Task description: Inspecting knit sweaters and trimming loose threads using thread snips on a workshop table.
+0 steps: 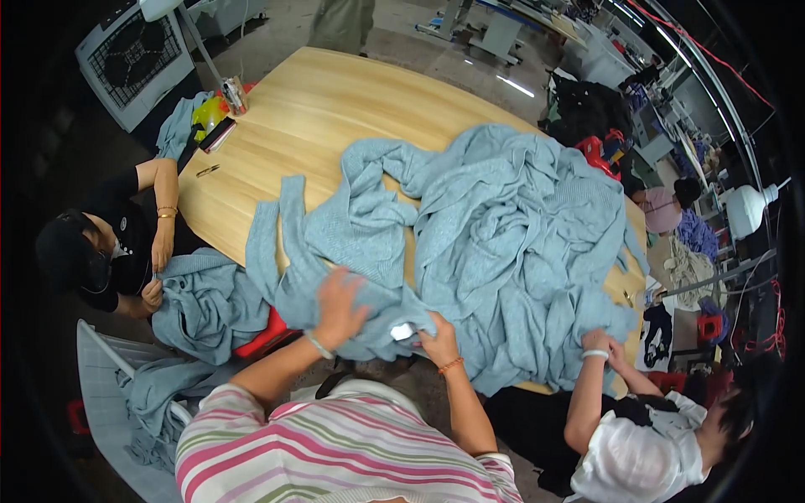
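A light blue knitted sweater [356, 230] lies spread in front of me at the table's near edge, its sleeves pointing away. My left hand [340, 310] is over its lower part, blurred by motion, with the fingers looking stretched out. Pinched in my right hand [440, 344] is the sweater's near edge. Beside those fingers shows a small bright white patch [403, 332], too overexposed to identify. Right of it, a large heap of the same blue knitwear [520, 226] covers much of the table.
The wooden table [335, 101] reaches away from me. At its left, a person [84, 251] handles blue knitwear; at its right, another person [641, 444] holds the heap's edge. A bin [105, 402] with knitwear stands at lower left. A can [234, 96] sits at the far-left edge.
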`<state>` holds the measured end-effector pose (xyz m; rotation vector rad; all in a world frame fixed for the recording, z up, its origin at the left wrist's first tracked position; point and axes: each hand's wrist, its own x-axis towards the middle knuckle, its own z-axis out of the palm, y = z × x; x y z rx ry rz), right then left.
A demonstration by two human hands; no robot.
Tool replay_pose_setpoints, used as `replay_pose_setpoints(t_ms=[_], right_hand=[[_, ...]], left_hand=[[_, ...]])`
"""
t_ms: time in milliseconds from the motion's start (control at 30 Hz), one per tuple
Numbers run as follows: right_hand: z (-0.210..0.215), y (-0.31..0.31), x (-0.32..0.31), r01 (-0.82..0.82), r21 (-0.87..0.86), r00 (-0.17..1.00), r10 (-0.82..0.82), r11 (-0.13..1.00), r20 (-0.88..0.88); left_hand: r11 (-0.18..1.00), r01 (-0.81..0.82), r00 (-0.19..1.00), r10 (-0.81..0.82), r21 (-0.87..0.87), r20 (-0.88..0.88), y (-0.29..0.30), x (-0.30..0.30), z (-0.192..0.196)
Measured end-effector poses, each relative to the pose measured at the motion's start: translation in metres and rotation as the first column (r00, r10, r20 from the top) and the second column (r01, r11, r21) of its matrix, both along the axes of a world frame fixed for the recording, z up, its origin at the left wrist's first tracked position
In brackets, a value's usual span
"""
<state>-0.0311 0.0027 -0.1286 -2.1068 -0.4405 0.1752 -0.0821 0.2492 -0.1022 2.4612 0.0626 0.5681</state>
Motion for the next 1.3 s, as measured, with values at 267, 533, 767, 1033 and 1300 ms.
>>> replay_pose_setpoints(t_ms=[267,533,767,1033,1300], right_hand=[[0.158,-0.037,0.092,0.076,0.687,0.982,-0.174,0.723,0.075],[0.198,-0.109,0.163,0.294,0.826,0.821,-0.569,0.481,0.039],[0.154,-0.152,0.171,0.401,0.87,0.828,-0.521,0.287,-0.209],[0.188,-0.173,0.195,0.321,0.924,0.818,-0.552,0.207,-0.161],[0.241,-0.149,0.229,0.065,0.94,0.925,-0.374,0.336,0.07]], left_hand=[[0.938,-0.256,0.928,0.171,-0.233,-0.33,0.092,0.019,-0.079],[0.839,0.14,0.947,-0.269,-0.526,-0.176,0.015,0.099,0.019],[0.971,0.084,0.756,-0.21,-0.226,-0.62,-0.039,0.105,-0.023],[0.873,0.145,0.88,-0.328,-0.466,-0.342,-0.031,0.15,0.044],[0.877,0.149,0.885,-0.324,-0.457,-0.334,-0.092,0.134,-0.007]])
